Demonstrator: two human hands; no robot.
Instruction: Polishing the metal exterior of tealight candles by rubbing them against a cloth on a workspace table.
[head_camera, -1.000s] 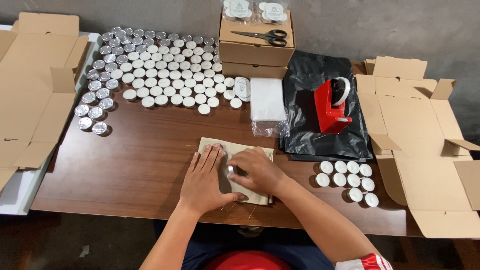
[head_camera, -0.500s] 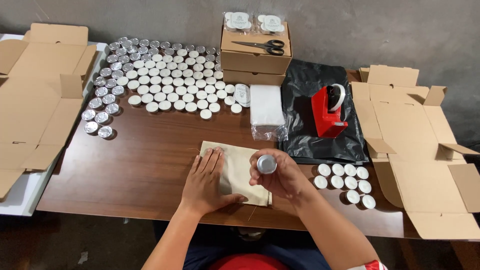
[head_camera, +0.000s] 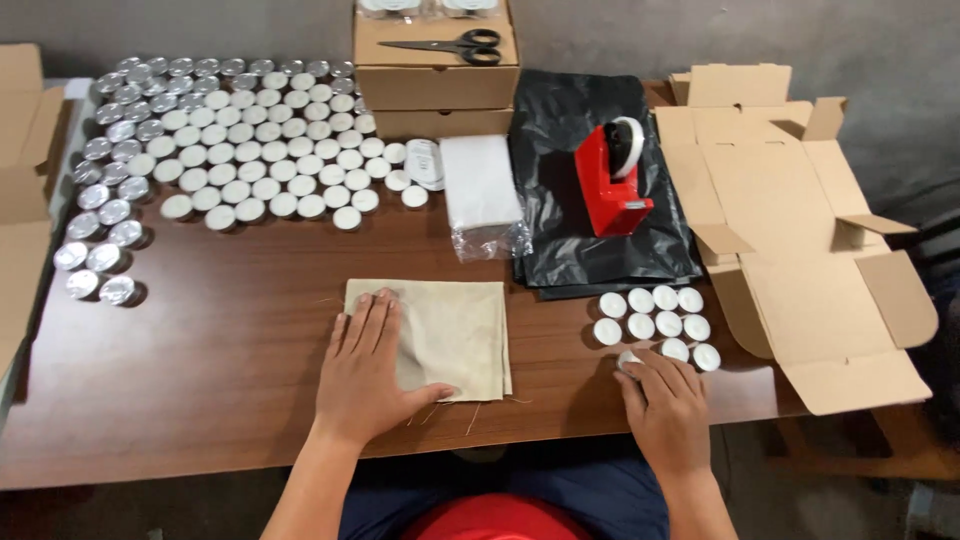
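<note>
My left hand (head_camera: 362, 372) lies flat, fingers spread, on the left half of a beige cloth (head_camera: 455, 330) on the brown table (head_camera: 220, 350). My right hand (head_camera: 668, 402) rests at the table's front right, its fingertips on a small round white-topped tin (head_camera: 628, 358). That tin sits at the front left of a small group of like tins (head_camera: 655, 315) standing in two rows. The hand hides most of the tin.
Several rows of round tins (head_camera: 230, 140) fill the back left. Stacked cardboard boxes (head_camera: 435, 85) carry scissors (head_camera: 450, 45). A red tape dispenser (head_camera: 610, 180) stands on black plastic (head_camera: 560, 240), beside bagged white sheets (head_camera: 480, 190). Unfolded cardboard boxes (head_camera: 800, 230) lie right and left.
My right hand lifted a tin off the cloth, held it up, then moved right and down to the small group of tins. My left hand stayed on the cloth.
</note>
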